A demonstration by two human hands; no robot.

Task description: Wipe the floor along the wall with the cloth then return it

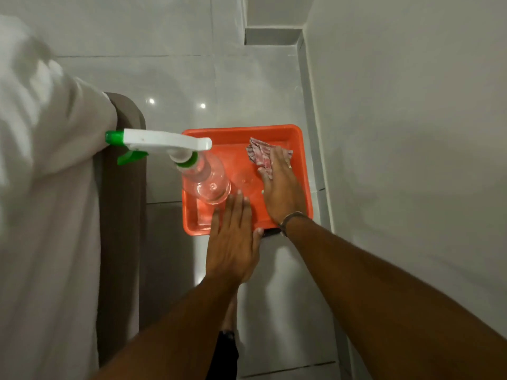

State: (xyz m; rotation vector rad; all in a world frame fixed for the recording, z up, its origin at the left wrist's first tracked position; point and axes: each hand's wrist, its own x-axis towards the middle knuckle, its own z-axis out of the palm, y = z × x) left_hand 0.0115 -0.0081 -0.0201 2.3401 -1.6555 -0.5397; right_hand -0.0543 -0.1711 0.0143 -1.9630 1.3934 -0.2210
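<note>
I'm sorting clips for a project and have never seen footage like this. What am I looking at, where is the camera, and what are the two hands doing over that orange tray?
There is no machine here: a person wears a wide-angle camera on the head, looking down at their own arms. The orange tray sits on the tiled floor beside the wall. In it stands a clear spray bottle with a white and green trigger head, and a crumpled pink striped cloth. The right hand lies flat on the cloth, fingers covering part of it, not clearly closed around it. The left hand is open and flat over the tray's near edge, holding nothing. The pale fabric at left drapes over brown furniture.
</note>
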